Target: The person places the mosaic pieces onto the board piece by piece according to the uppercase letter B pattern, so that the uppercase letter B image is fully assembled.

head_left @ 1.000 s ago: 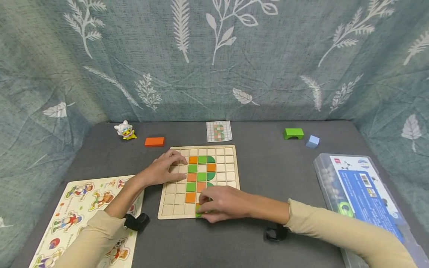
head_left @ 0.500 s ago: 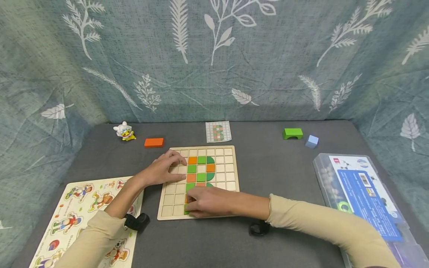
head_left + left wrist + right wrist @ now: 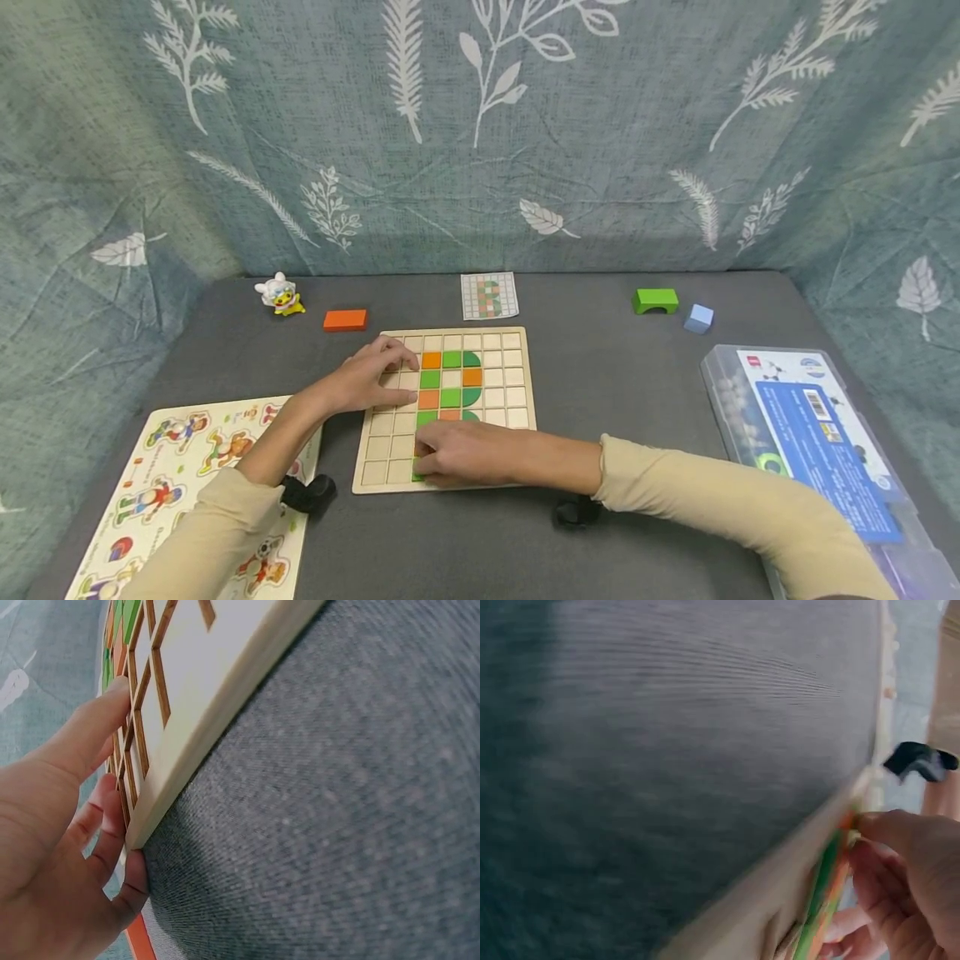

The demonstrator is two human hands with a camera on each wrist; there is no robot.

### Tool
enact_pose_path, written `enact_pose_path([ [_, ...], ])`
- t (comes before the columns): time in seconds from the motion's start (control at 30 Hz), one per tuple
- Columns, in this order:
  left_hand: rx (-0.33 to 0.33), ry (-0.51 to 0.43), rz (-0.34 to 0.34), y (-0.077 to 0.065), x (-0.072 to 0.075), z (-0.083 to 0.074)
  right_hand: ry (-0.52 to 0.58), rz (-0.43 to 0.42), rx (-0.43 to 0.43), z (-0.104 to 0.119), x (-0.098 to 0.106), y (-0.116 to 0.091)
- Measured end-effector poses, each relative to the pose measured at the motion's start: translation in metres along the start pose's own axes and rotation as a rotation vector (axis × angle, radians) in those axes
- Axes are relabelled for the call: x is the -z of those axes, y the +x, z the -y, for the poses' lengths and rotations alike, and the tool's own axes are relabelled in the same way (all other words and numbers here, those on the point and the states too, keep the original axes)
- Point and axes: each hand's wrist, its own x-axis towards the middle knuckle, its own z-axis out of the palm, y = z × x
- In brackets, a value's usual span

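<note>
A wooden grid board (image 3: 375,471) lies on the table with orange, light green and dark green tiles in its middle columns. My left hand (image 3: 367,379) rests over the board's left side, fingers spread. In the left wrist view its thumb (image 3: 101,712) touches the grid, and the little finger lies against the board's corner. Near the front edge, my right hand (image 3: 468,452) pinches a green tile (image 3: 417,471) at a cell below the orange and green column. That hand hides most of the tile and the cells beneath it.
A printed pattern card (image 3: 490,296) lies behind the board. Farther back are an orange block (image 3: 346,321), a toy figure (image 3: 280,294), a green arch block (image 3: 656,301) and a blue cube (image 3: 699,318). A picture puzzle (image 3: 176,467) lies left, a clear plastic case (image 3: 813,450) right.
My right hand has moved left along the board's front with the green tile, and has stayed about there since half a second ago. My left hand has stayed in place.
</note>
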Motion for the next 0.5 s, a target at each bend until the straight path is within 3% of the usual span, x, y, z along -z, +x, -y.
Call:
enact_pose_path([
  [0.3,-0.011,0.03,-0.029,-0.001,-0.003,-0.001,-0.031,-0.041,0.011,-0.004,-0.004,-0.007],
  [0.4,-0.051,0.145,-0.076,-0.006,-0.007,-0.004,0.006,-0.071,-0.008,-0.008,0.001,-0.02],
  [0.5,-0.09,0.304,-0.144,-0.016,-0.012,-0.01,0.013,-0.117,-0.087,-0.016,0.01,-0.041],
])
